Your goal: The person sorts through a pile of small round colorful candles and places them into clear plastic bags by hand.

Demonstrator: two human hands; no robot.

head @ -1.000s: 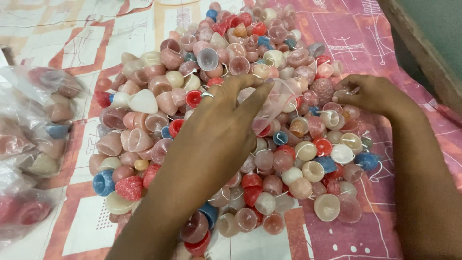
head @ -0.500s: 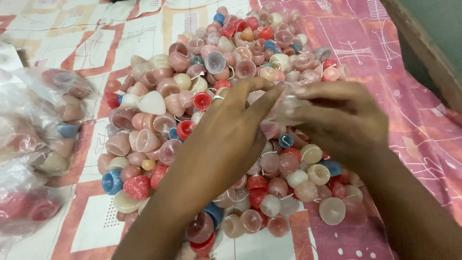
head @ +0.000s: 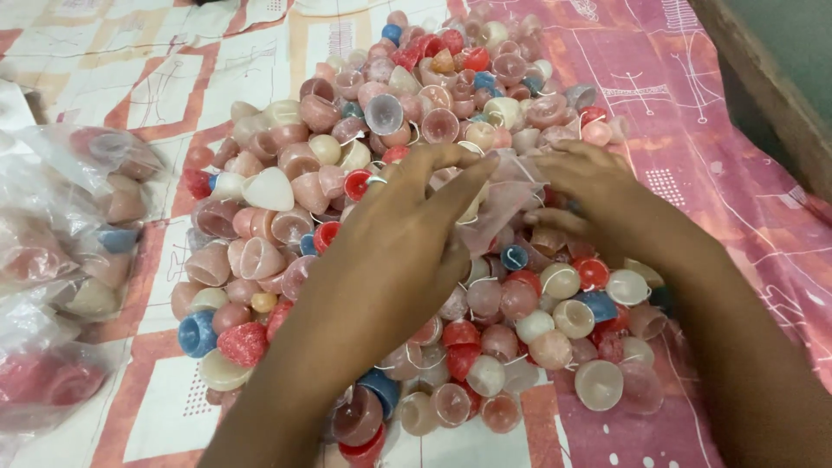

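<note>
Both hands have drawn together over the heap since a second ago; the right hand (head: 607, 204) came in from the far right edge. Now the left hand (head: 403, 251) and the right pinch a thin clear bag (head: 507, 204) between their fingertips, at the middle of the pile (head: 364, 156) of small pink, red, white and blue wax cups. Holding the bag's mouth open with a light grip looks wise, since the film is flimsy. Loose cups crowd all round and under the wrists. Filled bags (head: 78, 260) lie at the left on a patterned cloth (head: 719, 113).
</note>
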